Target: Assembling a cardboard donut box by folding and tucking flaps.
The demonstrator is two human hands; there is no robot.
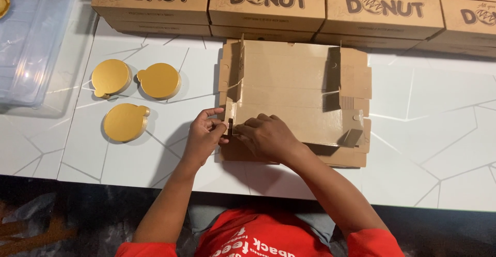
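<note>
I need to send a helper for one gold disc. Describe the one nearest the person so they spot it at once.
On the white table, left of the half-folded cardboard box, lie three gold discs. Take the lone gold disc below the upper pair, closest to the left hand.

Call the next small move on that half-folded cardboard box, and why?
Probably press the near-left corner flap fully upright and tuck it in. The left hand pinches that flap while the right hand bears down on the box's front panel beside it. The far-left corner already stands and the right side flaps are partly up, so this corner looks the least finished.
</note>
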